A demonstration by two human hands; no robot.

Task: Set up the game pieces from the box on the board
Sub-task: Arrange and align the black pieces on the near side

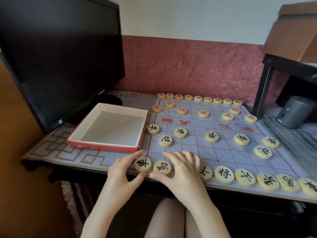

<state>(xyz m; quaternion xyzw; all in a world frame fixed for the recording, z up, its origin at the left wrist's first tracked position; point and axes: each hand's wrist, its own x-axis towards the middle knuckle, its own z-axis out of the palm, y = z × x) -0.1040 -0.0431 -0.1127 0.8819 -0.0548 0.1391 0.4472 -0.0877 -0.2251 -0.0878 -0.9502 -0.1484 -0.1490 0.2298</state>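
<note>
A cloth game board (228, 150) with red lines lies on the desk. Red-lettered round wooden pieces (199, 98) line its far edge, with more in the rows behind them. Black-lettered pieces (223, 174) run along the near edge, others (211, 136) stand further in. My left hand (123, 170) brackets the near-left corner piece (142, 164) between forefinger and thumb, the thumb tip at its near edge. My right hand (184, 169) lies palm down with fingers spread over the near row, its thumb against the second piece (162, 168). The red box (109, 146), left of the board, holds nothing.
A black monitor (60, 57) stands at the back left behind the box. A dark shelf frame (264, 86) with a cardboard box (295, 31) on top and a grey cylinder (295, 110) stand at the right. The desk's front edge runs just under my hands.
</note>
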